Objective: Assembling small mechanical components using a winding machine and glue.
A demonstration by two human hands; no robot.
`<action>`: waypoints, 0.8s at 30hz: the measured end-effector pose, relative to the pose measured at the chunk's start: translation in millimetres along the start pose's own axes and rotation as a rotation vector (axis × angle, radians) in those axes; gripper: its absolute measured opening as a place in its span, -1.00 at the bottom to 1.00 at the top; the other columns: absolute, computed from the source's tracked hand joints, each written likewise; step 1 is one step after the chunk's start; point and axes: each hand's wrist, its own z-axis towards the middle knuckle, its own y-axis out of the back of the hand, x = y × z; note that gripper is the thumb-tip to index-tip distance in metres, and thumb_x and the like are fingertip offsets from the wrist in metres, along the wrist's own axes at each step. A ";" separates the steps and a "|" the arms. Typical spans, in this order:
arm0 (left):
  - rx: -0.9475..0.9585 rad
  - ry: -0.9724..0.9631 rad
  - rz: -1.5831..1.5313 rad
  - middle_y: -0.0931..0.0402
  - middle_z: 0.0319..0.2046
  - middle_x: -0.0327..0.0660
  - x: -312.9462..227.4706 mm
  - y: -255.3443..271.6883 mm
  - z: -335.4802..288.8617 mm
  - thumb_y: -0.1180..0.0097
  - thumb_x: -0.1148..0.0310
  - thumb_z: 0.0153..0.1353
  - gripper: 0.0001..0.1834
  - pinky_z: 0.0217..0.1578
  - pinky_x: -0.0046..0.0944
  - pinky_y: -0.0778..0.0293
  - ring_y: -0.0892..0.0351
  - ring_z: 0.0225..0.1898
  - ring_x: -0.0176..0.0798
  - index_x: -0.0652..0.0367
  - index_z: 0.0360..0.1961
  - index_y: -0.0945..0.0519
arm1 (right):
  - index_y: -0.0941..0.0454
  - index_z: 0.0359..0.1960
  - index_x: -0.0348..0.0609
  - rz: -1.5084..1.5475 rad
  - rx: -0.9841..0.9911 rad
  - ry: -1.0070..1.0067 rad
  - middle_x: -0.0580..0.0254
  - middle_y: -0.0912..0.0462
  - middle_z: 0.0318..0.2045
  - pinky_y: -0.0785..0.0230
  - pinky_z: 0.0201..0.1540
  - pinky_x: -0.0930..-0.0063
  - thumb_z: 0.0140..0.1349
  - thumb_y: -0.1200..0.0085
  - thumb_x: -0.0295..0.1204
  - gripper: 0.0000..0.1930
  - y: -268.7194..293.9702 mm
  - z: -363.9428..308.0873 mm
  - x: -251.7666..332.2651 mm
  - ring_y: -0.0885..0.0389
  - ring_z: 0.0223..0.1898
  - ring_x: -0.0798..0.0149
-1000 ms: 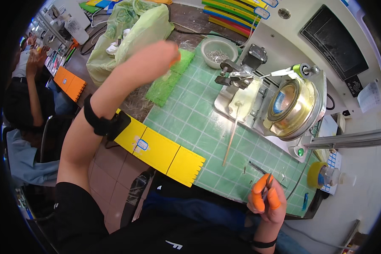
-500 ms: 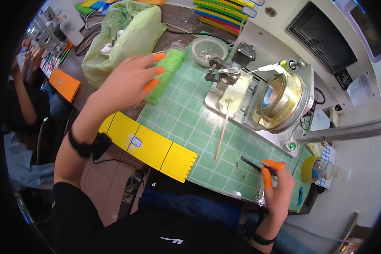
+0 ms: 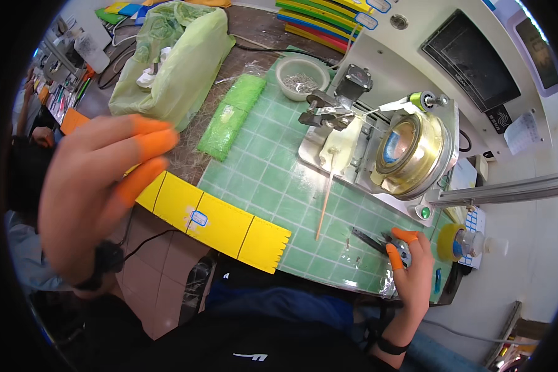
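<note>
At the left, my left hand (image 3: 96, 177) is raised over the near end of the yellow strip (image 3: 226, 228). Orange covers sit on its fingertips, which are drawn toward each other; motion blur hides whether anything is between them. My right hand (image 3: 413, 263) rests at the mat's right part with orange-tipped thumb and finger closed on black tweezers (image 3: 368, 239). The tweezers' tips point left over the green gridded mat (image 3: 273, 180). Beyond the left hand lies a green plastic-wrapped pack (image 3: 232, 118). A thin brown stick (image 3: 324, 204) reaches from the machine's pale block (image 3: 342, 146).
A machine (image 3: 409, 152) with a round golden drum and black clamp stands at the back right. Next to it is a bowl (image 3: 302, 77) of small metal pieces. A pale green bag (image 3: 167, 68) and stacked coloured strips (image 3: 316, 28) lie behind; yellow tape (image 3: 452, 242) stands right.
My left hand has moved away from the green pack, toward me and to the left, its spread fingers drawing together. My right hand has barely shifted, still holding the tweezers.
</note>
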 end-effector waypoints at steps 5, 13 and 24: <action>0.100 -0.148 0.280 -0.61 0.07 0.04 23.6 -75.3 0.3 -0.13 0.52 0.16 -0.56 0.27 -0.02 -0.38 -0.56 0.15 0.02 0.35 0.11 -0.60 | -0.69 -0.04 -0.19 0.179 0.051 0.072 0.03 -0.64 -0.22 -0.48 -0.08 0.19 0.14 -0.35 -0.52 -0.69 0.0 3.5 34.9 -0.61 -0.20 -0.07; 0.018 -0.105 0.571 -0.59 0.06 0.01 26.5 -135.4 -13.5 -0.03 0.48 0.17 -0.56 0.33 -0.05 -0.34 -0.56 0.15 -0.06 0.41 0.08 -0.58 | -0.74 -0.14 -0.16 0.218 0.136 0.222 0.10 -0.64 -0.31 -0.44 -0.21 0.21 0.09 -0.40 -0.50 -0.73 -18.6 12.2 48.2 -0.59 -0.32 0.02; 0.170 0.280 0.394 -0.63 -0.12 -0.10 39.0 27.8 -75.5 -0.43 0.43 0.00 -0.68 -0.06 -0.05 -0.51 -0.62 -0.06 0.08 0.23 -0.18 -0.66 | -0.73 -0.16 -0.18 0.224 0.082 0.254 0.10 -0.64 -0.34 -0.44 -0.26 0.26 0.11 -0.39 -0.54 -0.76 -13.3 15.3 45.1 -0.61 -0.32 0.04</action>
